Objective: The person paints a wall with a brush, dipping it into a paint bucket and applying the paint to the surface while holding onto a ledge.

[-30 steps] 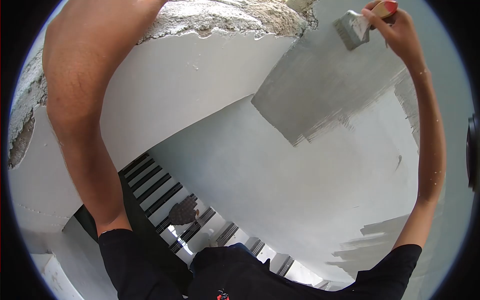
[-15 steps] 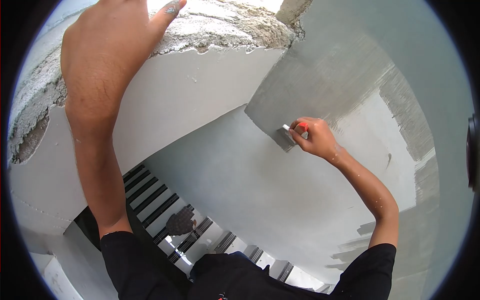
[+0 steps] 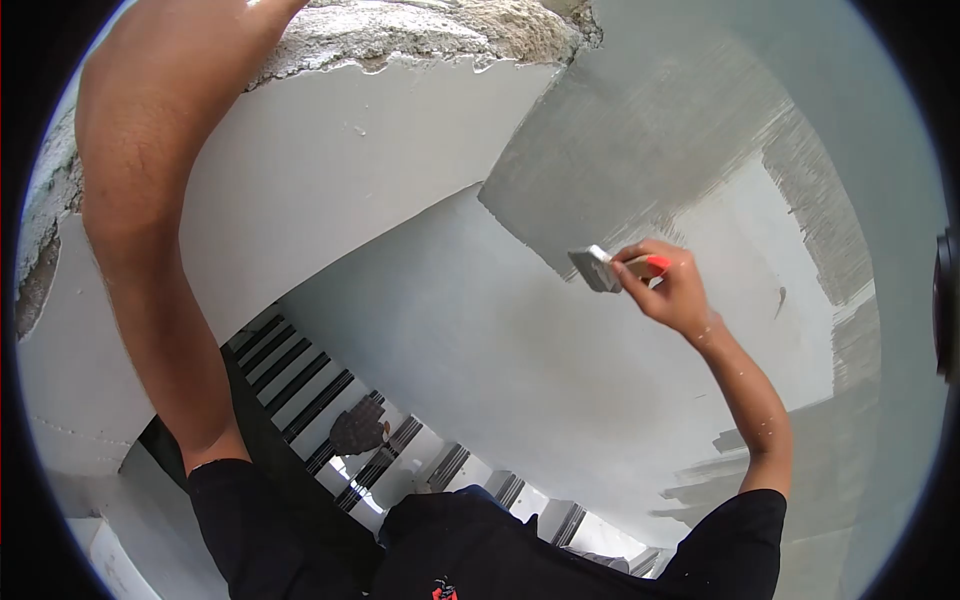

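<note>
My right hand (image 3: pixel 668 290) is closed around a brush (image 3: pixel 597 269) with a red-tipped handle and a flat grey-coated head. The brush is at the lower edge of a darker grey coated patch (image 3: pixel 600 150) on the pale wall (image 3: pixel 470 330). My left arm reaches up at the upper left, over the pale beam face (image 3: pixel 330 180) and toward the rough broken edge (image 3: pixel 400 35). Of my left hand (image 3: pixel 200 20) only the back near the frame's top shows; its fingers are cut off.
Stairs (image 3: pixel 320 405) with dark stripes run down below, and a person (image 3: pixel 358 428) in a checked top is on them. More grey streaks (image 3: pixel 740 470) cover the lower right wall. A dark object (image 3: pixel 943 305) stands at the right edge.
My right hand has moved right and slightly down with the brush, whose head now shows fully. My left hand has shifted up and left, its thumb leaving view.
</note>
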Demonstrator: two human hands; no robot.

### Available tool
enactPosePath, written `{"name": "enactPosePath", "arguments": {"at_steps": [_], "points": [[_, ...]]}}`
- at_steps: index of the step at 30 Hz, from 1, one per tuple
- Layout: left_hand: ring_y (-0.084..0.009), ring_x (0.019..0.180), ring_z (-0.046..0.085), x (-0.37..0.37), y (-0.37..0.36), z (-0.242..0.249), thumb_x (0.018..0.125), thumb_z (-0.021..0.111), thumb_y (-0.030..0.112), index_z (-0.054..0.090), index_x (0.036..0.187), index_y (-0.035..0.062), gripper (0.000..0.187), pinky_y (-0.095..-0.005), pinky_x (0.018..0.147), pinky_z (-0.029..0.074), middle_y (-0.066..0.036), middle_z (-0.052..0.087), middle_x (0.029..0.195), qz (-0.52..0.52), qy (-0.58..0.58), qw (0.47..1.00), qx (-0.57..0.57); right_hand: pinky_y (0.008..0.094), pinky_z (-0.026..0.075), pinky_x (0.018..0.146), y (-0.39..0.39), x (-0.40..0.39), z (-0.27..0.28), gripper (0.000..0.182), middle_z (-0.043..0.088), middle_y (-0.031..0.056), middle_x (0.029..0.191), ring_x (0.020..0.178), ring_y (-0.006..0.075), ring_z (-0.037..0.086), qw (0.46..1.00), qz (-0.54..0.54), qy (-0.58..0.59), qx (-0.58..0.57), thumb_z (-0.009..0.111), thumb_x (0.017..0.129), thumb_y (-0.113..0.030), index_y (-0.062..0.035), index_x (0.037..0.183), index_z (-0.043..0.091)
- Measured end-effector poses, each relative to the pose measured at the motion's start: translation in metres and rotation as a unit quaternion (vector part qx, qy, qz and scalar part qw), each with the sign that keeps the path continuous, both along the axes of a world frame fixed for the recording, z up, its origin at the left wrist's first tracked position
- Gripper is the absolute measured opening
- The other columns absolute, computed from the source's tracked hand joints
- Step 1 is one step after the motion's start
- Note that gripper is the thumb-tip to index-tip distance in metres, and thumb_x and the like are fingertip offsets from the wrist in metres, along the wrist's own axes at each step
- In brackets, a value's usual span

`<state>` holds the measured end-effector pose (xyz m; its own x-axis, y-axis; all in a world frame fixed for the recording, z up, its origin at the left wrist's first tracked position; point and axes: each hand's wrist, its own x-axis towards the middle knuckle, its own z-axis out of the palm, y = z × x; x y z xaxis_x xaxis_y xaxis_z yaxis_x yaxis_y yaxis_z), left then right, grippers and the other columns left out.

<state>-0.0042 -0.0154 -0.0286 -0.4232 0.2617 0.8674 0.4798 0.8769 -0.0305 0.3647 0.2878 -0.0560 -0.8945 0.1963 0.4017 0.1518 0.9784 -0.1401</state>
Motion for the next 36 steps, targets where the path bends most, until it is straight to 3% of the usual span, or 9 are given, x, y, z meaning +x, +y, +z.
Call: {"name": "enactPosePath", "arguments": {"at_steps": [3,6,11,14,17,21,26,31,36], "points": [[-0.0185,0.068,0.063,-0.025,-0.019,0.003,0.097,0.054,0.061,0.059,0.134,0.0037,0.069,-0.0321,0.064,0.051,-0.009,0.065,0.081,-0.009,0.027,1.000,0.012,0.0309,0.052,0.057,0.026,0.012,-0.032,0.005,0.071,0.0095,0.079,0.063,0.0253,0.067,1.000,-0.014,-0.002,0.025,0.073,0.086,-0.008,-0.0036,0.087,0.070],[-0.0197,0.072,0.065,-0.049,-0.023,0.004,0.097,0.053,0.062,0.057,0.136,0.0054,0.069,-0.0329,0.067,0.052,-0.010,0.066,0.086,-0.033,0.053,0.998,0.005,0.0319,0.052,0.057,0.022,0.013,0.007,0.006,0.071,0.0094,0.080,0.065,0.0256,0.068,0.995,-0.001,0.021,0.095,0.074,0.086,-0.008,-0.0041,0.085,0.069],[-0.0216,0.078,0.068,-0.091,-0.020,-0.018,0.098,0.052,0.062,0.055,0.140,0.0081,0.069,-0.0342,0.072,0.055,-0.013,0.068,0.094,-0.092,0.071,0.993,-0.031,0.0281,0.050,0.056,-0.016,0.010,0.104,0.006,0.070,0.0076,0.083,0.064,0.0146,0.064,0.957,-0.010,0.070,0.282,0.073,0.085,0.001,-0.0021,0.090,0.070],[-0.0228,0.082,0.070,-0.117,-0.019,-0.033,0.098,0.051,0.063,0.054,0.142,0.0098,0.069,-0.0349,0.075,0.057,-0.015,0.069,0.098,-0.124,0.079,0.988,-0.037,0.0272,0.054,0.058,-0.035,0.012,0.135,0.028,0.068,0.0018,0.083,0.072,0.0130,0.067,0.847,-0.021,0.127,0.516,0.074,0.086,-0.001,-0.0136,0.111,0.075],[-0.0240,0.086,0.072,-0.142,-0.011,-0.039,0.098,0.050,0.063,0.053,0.144,0.0114,0.070,-0.0357,0.078,0.058,-0.016,0.070,0.103,-0.165,0.096,0.981,-0.039,0.0289,0.056,0.061,-0.042,0.004,0.111,0.032,0.068,-0.0002,0.089,0.080,0.0136,0.066,0.790,-0.136,0.109,0.588,0.075,0.085,-0.005,-0.0172,0.114,0.075],[-0.0243,0.088,0.072,-0.146,-0.010,-0.024,0.099,0.051,0.060,0.048,0.149,0.0125,0.070,-0.0351,0.082,0.059,-0.019,0.069,0.109,-0.120,-0.015,0.988,-0.092,0.0293,0.059,0.063,-0.005,0.025,0.004,0.044,0.062,0.0143,0.110,0.100,0.0266,0.067,0.790,-0.139,-0.073,0.592,0.070,0.080,-0.009,-0.0038,0.124,0.070],[-0.0224,0.087,0.071,-0.059,0.007,0.006,0.094,0.049,0.072,0.047,0.150,0.0116,0.082,-0.0337,0.084,0.057,-0.019,0.069,0.107,-0.066,-0.056,0.996,0.027,0.0305,0.057,0.060,-0.025,0.046,-0.095,0.043,0.061,0.0123,0.106,0.092,0.0238,0.064,0.882,-0.094,-0.154,0.435,0.071,0.076,-0.011,-0.0033,0.119,0.070],[-0.0296,0.105,0.072,0.024,0.016,0.025,0.090,0.044,0.078,0.059,0.137,0.0094,0.084,-0.0420,0.090,0.056,-0.016,0.073,0.108,0.002,0.020,0.999,0.041,0.0295,0.050,0.054,-0.019,0.042,-0.089,0.040,0.060,0.0035,0.090,0.078,0.0187,0.058,0.935,-0.060,-0.055,0.344,0.075,0.070,-0.007,-0.0104,0.110,0.072],[-0.0290,0.116,0.067,0.029,0.019,0.027,0.089,0.040,0.082,0.055,0.142,0.0119,0.090,-0.0443,0.097,0.054,-0.016,0.070,0.122,0.040,-0.026,0.998,0.030,0.0313,0.050,0.058,-0.015,0.041,-0.045,0.033,0.061,0.0030,0.085,0.077,0.0197,0.059,0.938,-0.058,-0.024,0.340,0.076,0.069,-0.002,-0.0128,0.100,0.071]]}}
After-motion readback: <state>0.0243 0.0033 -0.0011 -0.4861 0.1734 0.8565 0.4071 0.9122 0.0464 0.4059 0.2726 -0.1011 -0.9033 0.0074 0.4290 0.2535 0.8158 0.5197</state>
